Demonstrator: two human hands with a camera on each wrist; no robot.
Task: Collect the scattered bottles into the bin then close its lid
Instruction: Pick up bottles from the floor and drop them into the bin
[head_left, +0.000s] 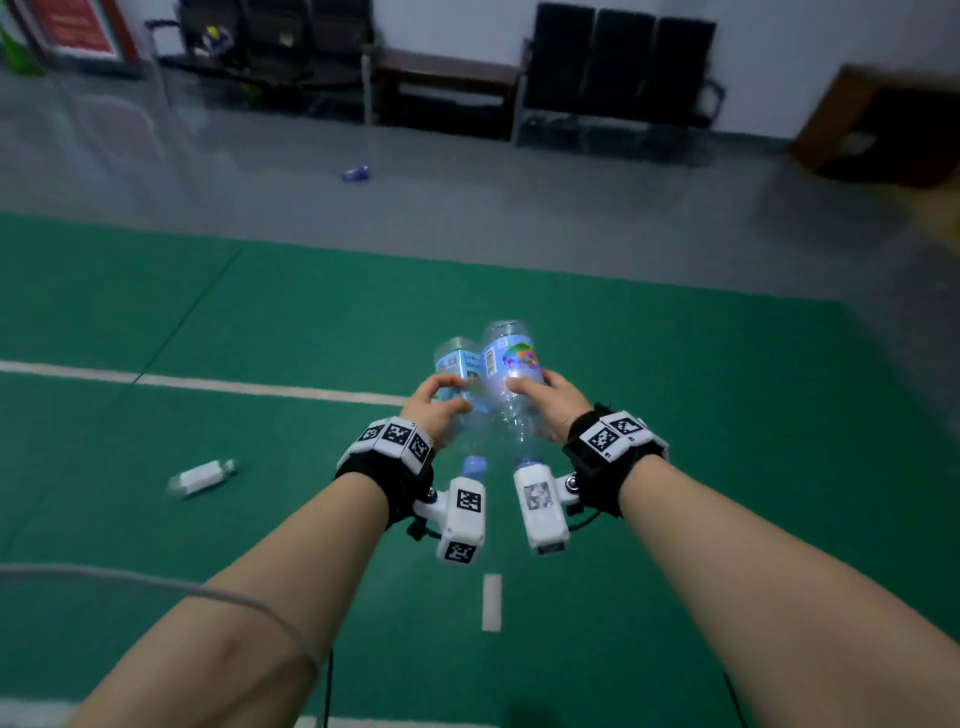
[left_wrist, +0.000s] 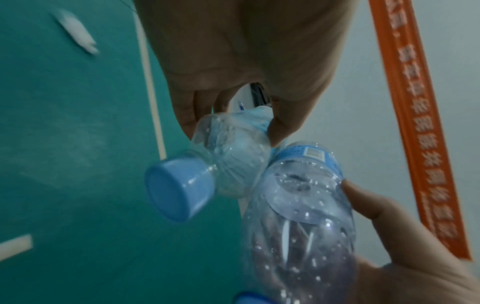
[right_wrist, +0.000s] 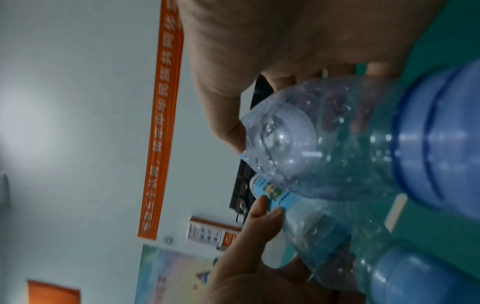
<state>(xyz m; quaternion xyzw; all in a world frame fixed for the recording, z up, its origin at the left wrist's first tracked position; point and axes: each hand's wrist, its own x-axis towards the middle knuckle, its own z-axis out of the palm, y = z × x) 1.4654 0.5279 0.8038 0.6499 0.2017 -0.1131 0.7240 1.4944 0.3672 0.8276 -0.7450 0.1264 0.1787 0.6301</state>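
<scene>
Left hand (head_left: 435, 410): your grip curls round the left bottle (head_left: 457, 371), blue cap (head_left: 474, 466) toward you. Right hand (head_left: 551, 404): your grip curls round the right bottle (head_left: 511, 364), cap likewise toward you. The two bottles touch side by side, held above the green mat (head_left: 675, 415). White bottle (head_left: 201, 477): lying on the mat toward its left edge. Blue bottle (head_left: 356, 173): lying on the grey floor (head_left: 519, 208) beyond the mat's far edge. Chairs (head_left: 618, 62) stand along the far wall.
</scene>
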